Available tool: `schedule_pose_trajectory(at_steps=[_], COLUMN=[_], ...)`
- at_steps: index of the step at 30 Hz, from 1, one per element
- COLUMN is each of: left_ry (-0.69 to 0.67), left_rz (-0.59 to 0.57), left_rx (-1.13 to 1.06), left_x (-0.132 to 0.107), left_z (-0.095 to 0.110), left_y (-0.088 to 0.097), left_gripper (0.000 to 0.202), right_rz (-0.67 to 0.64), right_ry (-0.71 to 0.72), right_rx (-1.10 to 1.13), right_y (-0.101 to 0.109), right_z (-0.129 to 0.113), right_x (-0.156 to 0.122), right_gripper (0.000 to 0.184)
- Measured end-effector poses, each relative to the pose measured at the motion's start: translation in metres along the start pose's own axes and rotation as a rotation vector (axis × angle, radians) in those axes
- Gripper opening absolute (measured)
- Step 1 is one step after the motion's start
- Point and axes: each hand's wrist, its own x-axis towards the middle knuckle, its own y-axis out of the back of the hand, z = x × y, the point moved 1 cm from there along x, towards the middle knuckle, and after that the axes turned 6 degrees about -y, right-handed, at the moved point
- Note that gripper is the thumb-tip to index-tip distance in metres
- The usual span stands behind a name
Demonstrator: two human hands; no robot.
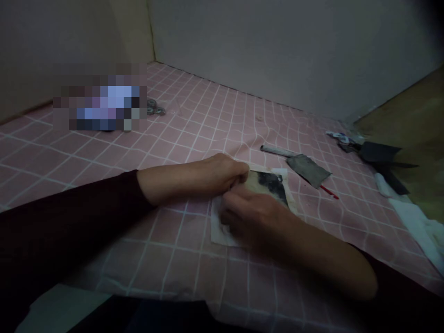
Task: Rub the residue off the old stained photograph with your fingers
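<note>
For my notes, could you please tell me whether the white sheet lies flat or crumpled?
Flat where visible: the white sheet has fairly straight edges; the left hand and right hand hide part.

A lobed object [160,111], perhaps metal, lies on pink checked cloth [211,125] before a grey wall [277,51].

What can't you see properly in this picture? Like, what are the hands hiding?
All in the head view:
Anything between the fingers: left hand and right hand hide it, and the right is blurred.
Part of the white sheet: covered by the hands.
Whatever is behind the blocky patch: pixels mask it.
The red stick's far end: under the grey piece.
Dark sleeves: cut off by picture edges.
</note>
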Motion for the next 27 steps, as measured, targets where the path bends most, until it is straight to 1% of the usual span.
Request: schedule_pose_trajectory(at_steps=[2, 3, 6, 7, 10, 11, 14, 15, 18, 19, 22, 23, 26, 27], left_ry=[-0.001, 0.000, 0.005, 0.005, 0.000, 0.000, -0.001, -0.003, -0.016, -0.019, -0.019, -0.019, -0.025, -0.027], left_rz=[0.001, 0.002, 0.002, 0.001, 0.003, 0.004, 0.005, 0.007, 0.018, 0.019, 0.014, 0.013, 0.031, 0.034], left_rx=[-0.001, -0.001, -0.004, -0.005, -0.005, -0.004, -0.003, -0.004, -0.009, -0.009, -0.005, -0.005, -0.010, -0.012], left_x=[-0.0004, -0.0006, -0.0004, -0.0003, 0.0000, 0.0000, -0.0003, -0.0004, -0.0007, -0.0008, -0.0009, -0.0009, -0.0010, -0.0010], left_z=[0.0009, 0.0014, 0.0025, 0.0028, 0.0033, 0.0031, 0.0020, 0.0016, 0.0006, 0.0003, -0.0001, 0.0000, 0.0002, 0.0002], left_y=[0.0006, 0.0008, 0.0012, 0.0013, 0.0015, 0.0015, 0.0009, 0.0007, 0.0003, 0.0001, -0.0001, 0.0000, 0.0002, 0.0002], left_gripper=[0.014, 0.014, 0.015, 0.015, 0.014, 0.014, 0.014, 0.014, 0.014, 0.014, 0.014, 0.014, 0.016, 0.016], right_rz=[0.053, 0.045, -0.037, -0.028, 0.078, 0.078, -0.025, -0.029, 0.074, 0.077, -0.030, -0.039, 0.059, 0.069], right_ry=[-0.019, -0.006, 0.061, 0.056, -0.018, -0.020, 0.039, 0.039, -0.036, -0.041, 0.028, 0.038, -0.052, -0.075], right_rx=[-0.019, -0.011, 0.050, 0.044, -0.023, -0.026, 0.023, 0.021, -0.032, -0.031, 0.036, 0.042, -0.031, -0.040], right_y=[0.0010, 0.0010, 0.0006, 0.0008, 0.0021, 0.0021, 0.0010, 0.0011, 0.0027, 0.0028, 0.0020, 0.0024, 0.0051, 0.0057], right_z=[-0.0001, -0.0004, -0.0013, -0.0008, 0.0015, 0.0018, 0.0018, 0.0022, 0.0041, 0.0041, 0.0029, 0.0030, 0.0056, 0.0060], right_x=[0.0002, 0.0002, 0.0000, 0.0002, 0.0012, 0.0012, 0.0005, 0.0004, 0.0007, 0.0009, 0.0008, 0.0007, -0.0005, -0.0014], right_gripper=[0.018, 0.018, 0.018, 0.018, 0.017, 0.017, 0.019, 0.018, 0.015, 0.016, 0.017, 0.017, 0.014, 0.014])
